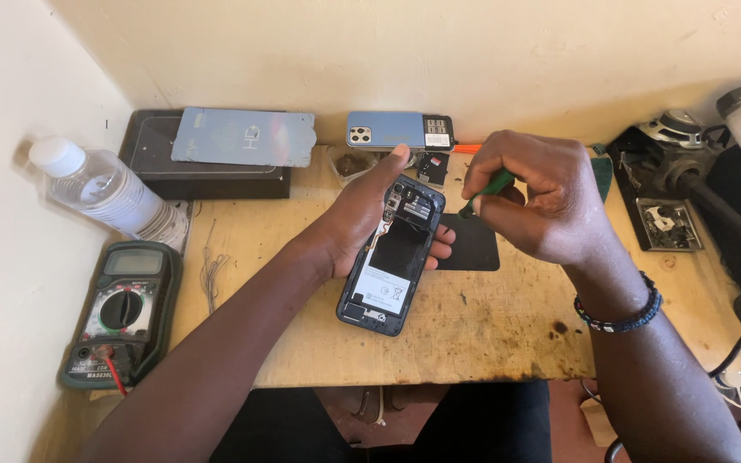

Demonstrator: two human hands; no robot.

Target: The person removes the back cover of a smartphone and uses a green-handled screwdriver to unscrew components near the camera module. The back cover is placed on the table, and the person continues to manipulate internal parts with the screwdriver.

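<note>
My left hand [362, 210] cradles an opened smartphone [394, 257] with its back cover off, so the black battery and the circuit board show. The phone is tilted, its lower end near the wooden table [473, 326]. My right hand [538, 197] grips a green-handled screwdriver [489, 189], whose tip points down toward the phone's upper right edge. A beaded bracelet [623, 313] sits on my right wrist. Under my right hand lies a small black mat [473, 249].
A blue phone back cover [388, 129] lies by the wall beside a black box [203, 163] with a screen protector sheet [242, 137] on it. At the left are a water bottle [105, 189] and a green multimeter [117, 313]. Black tools and a parts tray [666, 223] stand at the right.
</note>
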